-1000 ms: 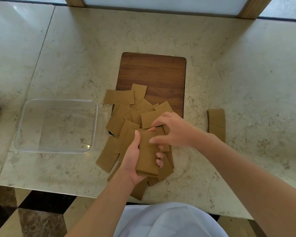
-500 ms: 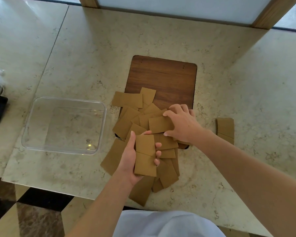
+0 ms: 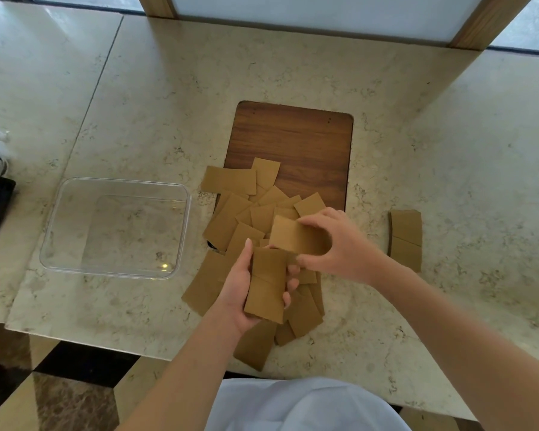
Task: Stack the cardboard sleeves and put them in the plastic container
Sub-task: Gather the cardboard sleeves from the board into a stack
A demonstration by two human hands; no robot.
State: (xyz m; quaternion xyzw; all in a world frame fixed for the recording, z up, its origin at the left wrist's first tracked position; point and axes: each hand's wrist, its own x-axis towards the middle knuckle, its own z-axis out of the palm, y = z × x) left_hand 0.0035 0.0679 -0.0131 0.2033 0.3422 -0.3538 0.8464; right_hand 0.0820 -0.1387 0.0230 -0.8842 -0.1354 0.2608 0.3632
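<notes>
Right then, from my remote seat I saw the left hand curled around a small stack of cardboard sleeves, thumb up along its left edge and fingertips wrapped over its right edge. At about 1 o'clock from that stack, touching its top end, the right hand pinched 1 single sleeve by its right end, thumb beneath and fingers over the top, lifted clear of the heap. The loose pile of sleeves sprawled under and around both hands, overlapping at odd angles, its far part on a dark wooden board. The sleeves were flat, tan, rectangular pieces of plain cardboard. A pair of sleeves lay apart at 3 o'clock on the marble counter. The plastic container, clear with rounded corners, sat at 9 o'clock from the hands, holding no sleeves.
</notes>
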